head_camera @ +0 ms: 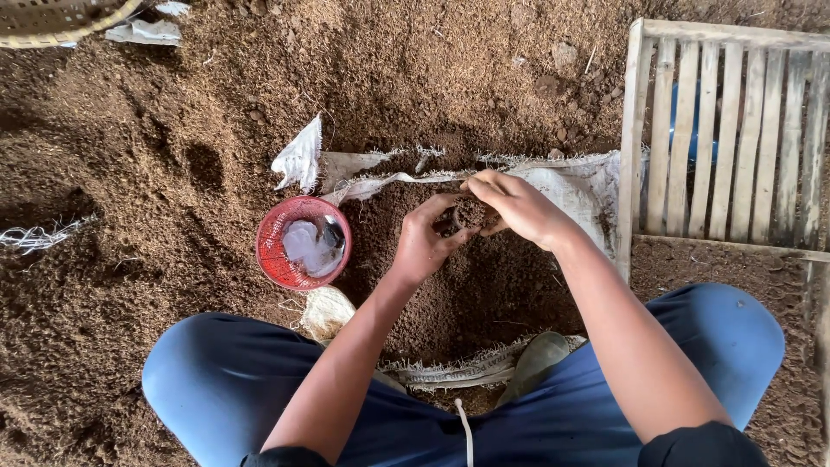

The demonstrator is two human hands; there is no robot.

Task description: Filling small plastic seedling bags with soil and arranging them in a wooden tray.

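Observation:
My left hand (425, 242) and my right hand (517, 206) meet above an open white woven sack (575, 186) full of brown soil. Between them they cup a small clump of soil (469, 213), the fingers of both hands pressed around it. The left hand grips it from below and the right hand covers it from above. I cannot tell whether the clump sits inside a small bag. My knees in blue trousers (216, 380) frame the sack.
A small red mesh basket (275, 259) holding clear plastic pieces sits left of the sack. A wooden slatted crate (735, 130) stands at the right. Loose brown soil covers the ground all around. A yellow basket's rim (52, 35) shows at top left.

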